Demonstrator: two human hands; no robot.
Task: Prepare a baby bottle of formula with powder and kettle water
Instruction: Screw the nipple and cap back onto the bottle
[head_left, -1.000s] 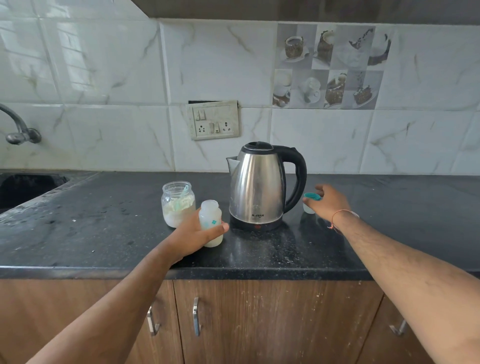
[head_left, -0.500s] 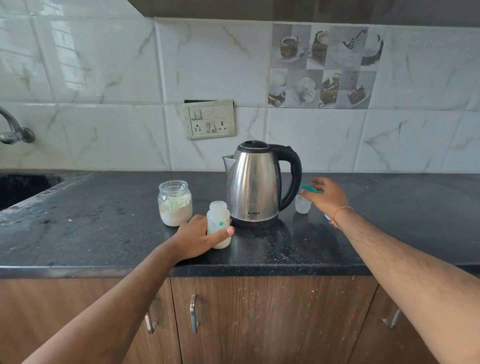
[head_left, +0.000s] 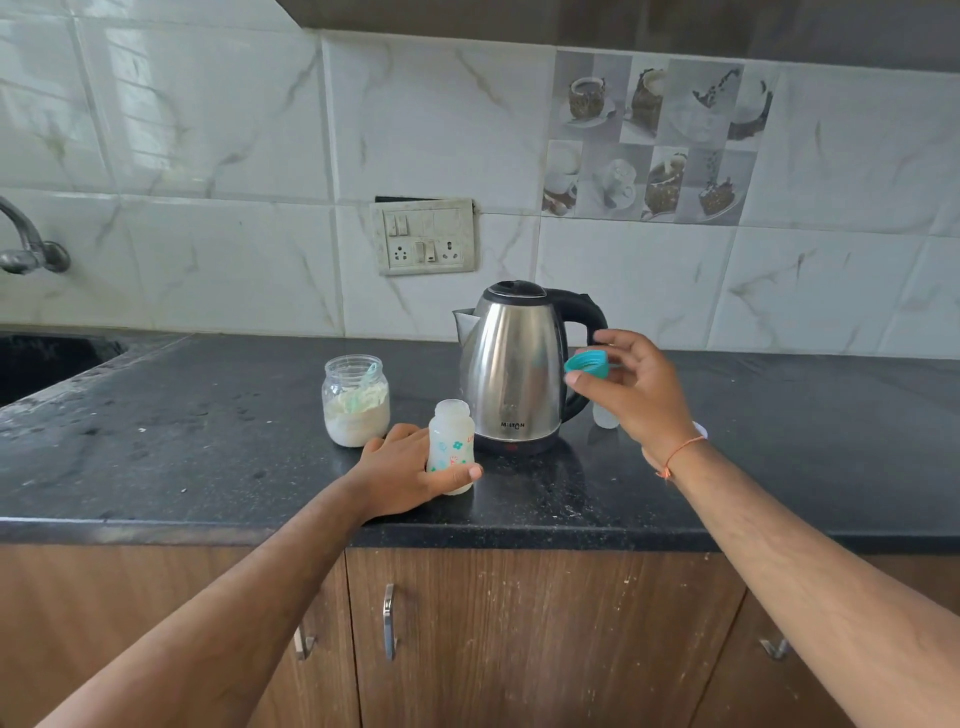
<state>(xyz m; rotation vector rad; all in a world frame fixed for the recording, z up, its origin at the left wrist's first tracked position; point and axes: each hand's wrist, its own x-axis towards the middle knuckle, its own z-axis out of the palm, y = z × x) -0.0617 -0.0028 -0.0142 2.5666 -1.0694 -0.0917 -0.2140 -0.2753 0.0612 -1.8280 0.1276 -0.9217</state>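
Left hand grips upright bottle on counter; right hand (raised beside kettle) pinches teal cap.

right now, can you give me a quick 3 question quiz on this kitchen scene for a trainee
1. True or false: the kettle has its lid shut and its spout facing the jar of powder.
2. What does the right hand hold? A) a spoon B) the teal ring cap C) the kettle's handle
3. Fill in: the left hand grips the ______ standing on the counter.

Key
1. True.
2. B, pinched in the fingertips, lifted in front of the kettle's handle.
3. Bottle, with no cap on it.
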